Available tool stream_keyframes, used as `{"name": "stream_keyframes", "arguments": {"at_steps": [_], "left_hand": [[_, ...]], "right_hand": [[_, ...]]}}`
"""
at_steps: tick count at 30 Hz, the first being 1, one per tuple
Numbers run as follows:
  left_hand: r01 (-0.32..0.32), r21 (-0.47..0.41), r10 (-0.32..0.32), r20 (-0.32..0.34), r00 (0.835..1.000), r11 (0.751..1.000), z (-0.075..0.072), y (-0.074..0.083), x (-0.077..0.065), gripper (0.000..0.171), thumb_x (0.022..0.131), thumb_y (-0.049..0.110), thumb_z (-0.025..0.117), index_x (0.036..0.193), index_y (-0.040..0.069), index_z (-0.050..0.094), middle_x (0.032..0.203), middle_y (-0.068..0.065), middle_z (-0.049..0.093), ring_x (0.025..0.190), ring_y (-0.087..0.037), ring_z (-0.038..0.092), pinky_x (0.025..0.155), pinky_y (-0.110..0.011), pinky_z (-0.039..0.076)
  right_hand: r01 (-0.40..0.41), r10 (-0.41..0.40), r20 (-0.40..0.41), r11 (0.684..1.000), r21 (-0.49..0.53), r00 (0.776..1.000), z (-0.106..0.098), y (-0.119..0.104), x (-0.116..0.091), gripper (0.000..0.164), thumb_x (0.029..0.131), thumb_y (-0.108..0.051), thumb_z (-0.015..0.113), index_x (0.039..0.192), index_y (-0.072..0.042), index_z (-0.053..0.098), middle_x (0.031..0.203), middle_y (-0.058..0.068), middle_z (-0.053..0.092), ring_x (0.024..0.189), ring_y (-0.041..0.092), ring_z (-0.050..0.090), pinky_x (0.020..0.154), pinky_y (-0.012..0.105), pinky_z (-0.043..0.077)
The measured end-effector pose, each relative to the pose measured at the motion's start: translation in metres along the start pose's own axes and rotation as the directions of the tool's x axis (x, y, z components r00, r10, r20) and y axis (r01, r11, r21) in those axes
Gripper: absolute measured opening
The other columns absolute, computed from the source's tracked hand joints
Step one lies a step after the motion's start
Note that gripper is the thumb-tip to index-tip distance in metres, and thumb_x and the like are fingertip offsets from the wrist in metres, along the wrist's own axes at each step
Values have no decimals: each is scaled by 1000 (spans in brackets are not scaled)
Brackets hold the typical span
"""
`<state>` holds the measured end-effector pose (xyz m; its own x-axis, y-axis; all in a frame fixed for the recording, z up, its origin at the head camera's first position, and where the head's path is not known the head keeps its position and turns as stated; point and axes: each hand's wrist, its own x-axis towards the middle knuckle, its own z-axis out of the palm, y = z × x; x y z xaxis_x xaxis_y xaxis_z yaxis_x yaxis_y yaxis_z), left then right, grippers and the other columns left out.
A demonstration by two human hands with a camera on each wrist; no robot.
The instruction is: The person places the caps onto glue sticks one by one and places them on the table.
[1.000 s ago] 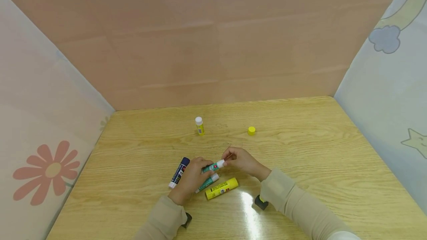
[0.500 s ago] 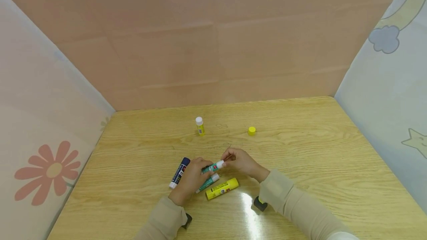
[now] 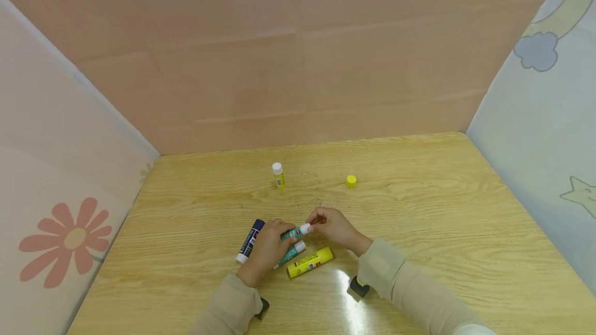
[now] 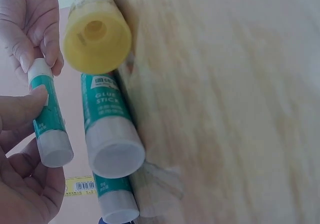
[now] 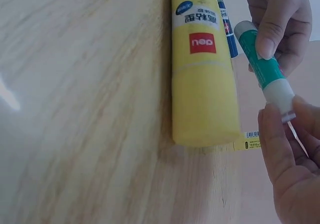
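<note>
My left hand point(image 3: 267, 244) grips a green-and-white glue stick point(image 4: 49, 106) by its green body. At its other end, my right hand point(image 3: 337, 229) pinches the white cap point(image 5: 278, 95) between thumb and fingers. Cap and body are in line. Just below the held one, another green glue stick point(image 3: 292, 253) lies on the table. The left wrist view shows a further, smaller green glue stick point(image 4: 118, 204) behind that one. A large yellow glue stick point(image 3: 310, 262) lies nearer the front, and a navy glue stick point(image 3: 250, 242) lies left of my left hand, partly covered by it.
Farther back on the wooden table point(image 3: 410, 185), a yellow glue stick with a white cap point(image 3: 278, 176) stands upright. To its right is a loose yellow cap point(image 3: 351, 181). Printed panels flank the table, and a brown backdrop point(image 3: 298, 66) rises behind it.
My right hand and forearm have shifted slightly left, with the fingers still on the white cap. The left hand keeps its grip, and the lying glue sticks stay in place.
</note>
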<state>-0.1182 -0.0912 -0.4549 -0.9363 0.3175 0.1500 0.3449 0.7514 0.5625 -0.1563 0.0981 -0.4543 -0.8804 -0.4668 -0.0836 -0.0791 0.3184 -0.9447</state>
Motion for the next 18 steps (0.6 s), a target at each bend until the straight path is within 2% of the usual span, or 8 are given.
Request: {"name": "stream_keyframes", "arguments": {"at_steps": [5,9,18], "left_hand": [[-6,11,6,2,1000,1000,0,2,-2,23,81,12,68,102,3,67,94,-6,63,84,-19,56,69,-30,46],[12,-21,-11,29,1000,1000,0,3,-2,25,82,12,67,105,2,66,97,-7,63,89,-20,55,72,-32,46],[36,-51,-33,58,998,998,-2,4,-6,28,84,15,66,108,1,65,102,-7,64,92,-20,55,76,-33,47]], "right_hand": [[-2,1,-8,1000,-7,1000,0,1,-1,12,85,-2,61,95,4,61,96,12,61,82,13,55,73,26,50],[-2,2,-5,1000,-15,1000,-2,1,-2,13,85,-4,62,95,3,62,96,11,61,83,13,55,73,26,49],[-1,0,66,1000,16,998,-5,0,-7,18,86,-7,62,99,6,58,93,10,58,81,14,54,75,29,49]]}}
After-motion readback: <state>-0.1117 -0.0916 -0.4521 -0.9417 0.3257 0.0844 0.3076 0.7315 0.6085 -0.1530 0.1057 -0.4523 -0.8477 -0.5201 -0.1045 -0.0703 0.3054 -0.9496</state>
